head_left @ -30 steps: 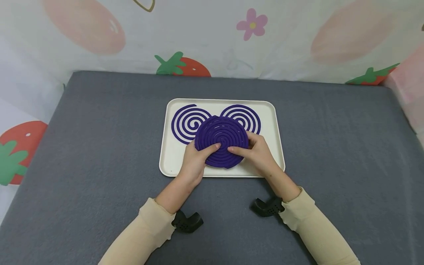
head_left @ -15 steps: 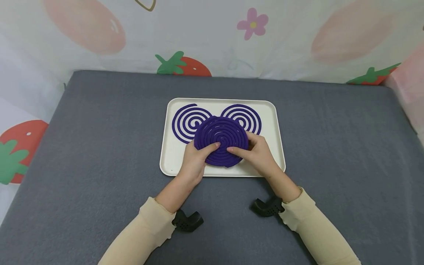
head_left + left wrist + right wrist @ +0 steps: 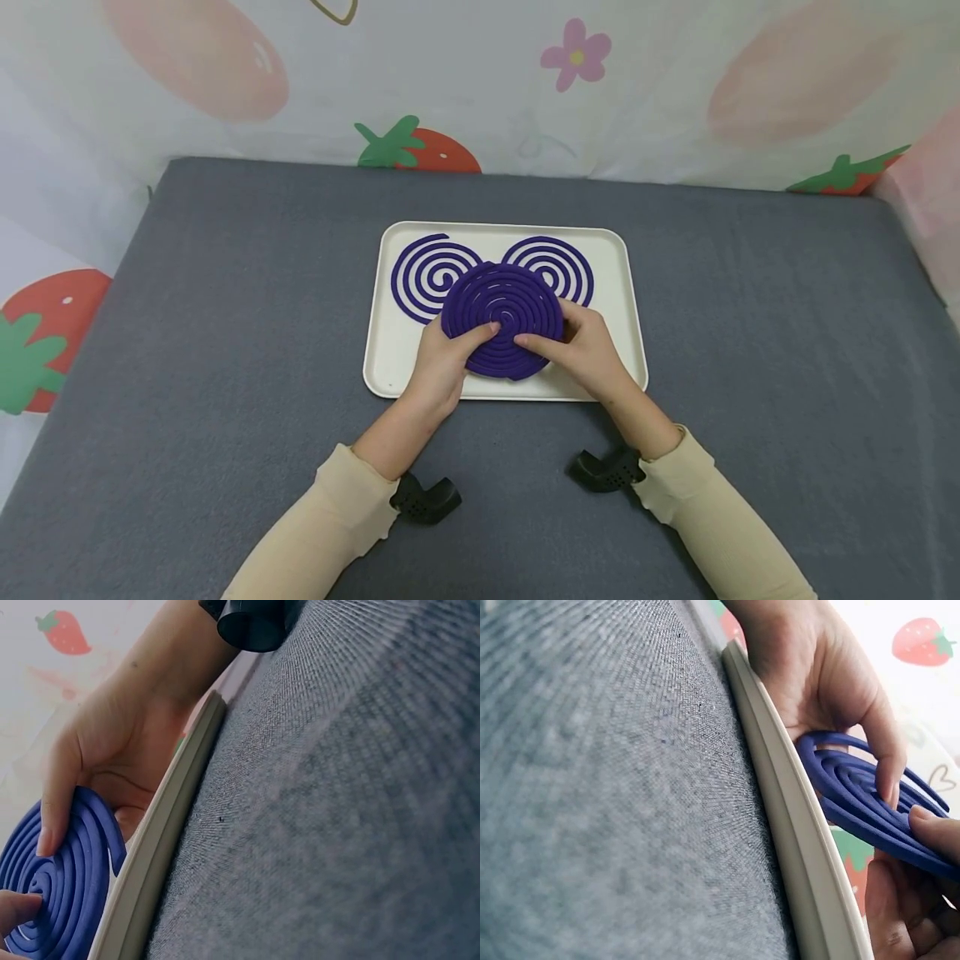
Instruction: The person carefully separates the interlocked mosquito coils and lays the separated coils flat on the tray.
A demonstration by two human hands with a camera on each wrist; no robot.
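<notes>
A dark purple double mosquito coil (image 3: 502,300), its two spirals nested tightly into one disc, is held tilted over the near middle of a white tray (image 3: 390,367). My left hand (image 3: 441,358) grips its left side, thumb lying on the face close to the centre. From the right, my right hand (image 3: 588,346) pinches it with the thumb also on the face. In the right wrist view, fingers (image 3: 889,911) of the right hand show beneath the coil (image 3: 855,795). Behind it, a single mosquito coil (image 3: 408,283) lies at the tray's back left, and another single coil (image 3: 573,258) lies to its right; both are partly covered.
Grey cloth (image 3: 262,292) covers the table around the tray. A white curtain with strawberry and flower prints (image 3: 637,100) hangs along the back and left. Black wrist cameras (image 3: 426,500) sit at both cuffs, just in front of the tray's near edge.
</notes>
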